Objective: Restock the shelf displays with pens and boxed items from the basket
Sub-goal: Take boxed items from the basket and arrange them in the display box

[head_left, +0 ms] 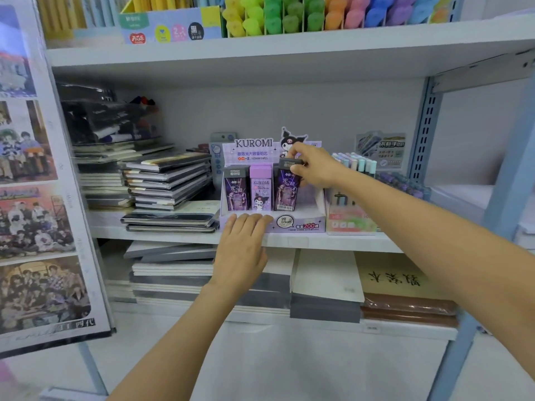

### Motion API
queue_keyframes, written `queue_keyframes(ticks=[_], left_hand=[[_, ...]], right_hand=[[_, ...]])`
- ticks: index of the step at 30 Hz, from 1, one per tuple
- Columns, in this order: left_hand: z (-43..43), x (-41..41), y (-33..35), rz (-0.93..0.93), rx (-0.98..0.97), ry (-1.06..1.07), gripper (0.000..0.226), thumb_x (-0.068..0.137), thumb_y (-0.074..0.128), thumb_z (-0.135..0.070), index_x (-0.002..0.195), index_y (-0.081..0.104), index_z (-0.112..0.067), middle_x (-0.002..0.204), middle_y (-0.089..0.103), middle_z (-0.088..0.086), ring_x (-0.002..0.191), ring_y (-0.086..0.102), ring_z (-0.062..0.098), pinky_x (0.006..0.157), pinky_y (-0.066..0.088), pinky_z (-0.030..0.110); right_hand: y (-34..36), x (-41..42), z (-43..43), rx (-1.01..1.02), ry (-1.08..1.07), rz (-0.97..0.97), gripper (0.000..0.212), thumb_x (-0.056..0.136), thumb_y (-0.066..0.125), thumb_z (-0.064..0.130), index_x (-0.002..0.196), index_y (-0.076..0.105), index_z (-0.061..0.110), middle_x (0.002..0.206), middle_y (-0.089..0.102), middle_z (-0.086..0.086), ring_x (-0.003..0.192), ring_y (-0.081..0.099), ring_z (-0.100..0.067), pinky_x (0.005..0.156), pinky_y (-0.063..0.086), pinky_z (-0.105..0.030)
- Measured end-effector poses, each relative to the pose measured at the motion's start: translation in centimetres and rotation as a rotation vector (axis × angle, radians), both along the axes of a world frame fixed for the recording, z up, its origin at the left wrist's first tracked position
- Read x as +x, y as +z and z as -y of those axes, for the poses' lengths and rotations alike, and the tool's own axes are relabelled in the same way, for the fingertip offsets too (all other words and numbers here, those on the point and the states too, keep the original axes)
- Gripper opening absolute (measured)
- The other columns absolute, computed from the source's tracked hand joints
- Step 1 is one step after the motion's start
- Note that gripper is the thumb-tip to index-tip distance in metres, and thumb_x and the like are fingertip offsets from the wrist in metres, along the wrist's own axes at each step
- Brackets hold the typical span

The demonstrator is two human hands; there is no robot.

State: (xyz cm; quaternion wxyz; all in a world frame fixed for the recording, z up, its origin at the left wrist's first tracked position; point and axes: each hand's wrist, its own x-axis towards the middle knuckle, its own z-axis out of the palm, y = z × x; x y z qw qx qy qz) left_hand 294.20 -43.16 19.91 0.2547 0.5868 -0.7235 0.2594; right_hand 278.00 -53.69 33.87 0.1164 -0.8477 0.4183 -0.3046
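Evidently mid-placement: fingers of the right hand (314, 166) pinch a small dark purple cardboard box (285, 193) upright in the lilac Kuromi display tray (304, 226); left hand (243, 244), fingers straight, steadies its front. Next: seat, release.

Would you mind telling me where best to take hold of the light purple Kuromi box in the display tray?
Pinch the pale cap at the top of the light purple Kuromi box, front and back, coming from above. It stands upright, with dark purple boxes close on both sides, and the display tray's front wall stands before its base, so only the top is free.
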Motion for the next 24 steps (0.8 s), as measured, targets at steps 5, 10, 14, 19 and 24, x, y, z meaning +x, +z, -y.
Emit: queue_keyframes(ticks=[5, 10, 14, 19, 24], left_hand=[[0.1, 0.0, -0.1, 0.011, 0.016, 0.019, 0.059, 0.076, 0.060, -0.010, 0.135, 0.050, -0.013, 0.127, 0.055, 0.005, 0.118, 0.049, 0.027, 0.112, 0.029, 0.045], [-0.1, 0.1, 0.0, 0.028, 0.038, 0.014, 0.062, 0.079, 0.059, -0.011, 0.139, 0.046, -0.014, 0.131, 0.052, 0.005, 0.123, 0.046, 0.026, 0.114, 0.026, 0.044], [-0.1, 0.3, 0.1, 0.048, 0.056, 0.030, 0.064, 0.082, 0.055, -0.013, 0.144, 0.039, -0.015, 0.136, 0.049, 0.004, 0.127, 0.043, 0.025, 0.116, 0.022, 0.043], [-0.1, 0.1, -0.1, 0.052, 0.073, 0.044, 0.066, 0.085, 0.054, -0.016, 0.148, 0.032, -0.017, 0.142, 0.042, 0.003, 0.132, 0.036, 0.023, 0.118, 0.016, 0.041], [-0.6, 0.2, -0.4, -0.033, 0.057, -0.029, 0.069, 0.088, 0.054, -0.016, 0.151, 0.027, -0.017, 0.157, 0.028, 0.004, 0.145, 0.022, 0.024, 0.121, 0.008, 0.043]], right_hand=[[-0.7, 1.0, 0.2, -0.153, -0.042, -0.036, 0.014, 0.098, 0.051, 0.010, 0.112, 0.050, 0.015, 0.098, 0.059, -0.006, 0.085, 0.055, -0.025, 0.071, 0.040, -0.030], [-0.9, 0.7, 0.1, -0.027, -0.057, -0.098, 0.016, 0.098, 0.053, 0.009, 0.111, 0.050, 0.016, 0.101, 0.059, -0.007, 0.077, 0.058, -0.021, 0.062, 0.044, -0.027], [-3.2, 1.6, -0.8, -0.268, -0.106, -0.062, 0.028, 0.092, 0.057, 0.003, 0.117, 0.049, 0.014, 0.119, 0.052, -0.008, 0.094, 0.053, -0.024, 0.078, 0.045, -0.035], [-4.1, 1.7, -1.0, -0.398, -0.241, -0.137, 0.035, 0.095, 0.045, 0.004, 0.129, 0.051, 0.010, 0.128, 0.043, -0.015, 0.112, 0.046, -0.032, 0.088, 0.045, -0.042], [-4.1, 1.3, -2.9, -0.442, -0.150, -0.033, 0.043, 0.091, 0.058, 0.006, 0.133, 0.052, 0.014, 0.135, 0.043, -0.007, 0.117, 0.049, -0.021, 0.091, 0.050, -0.036]])
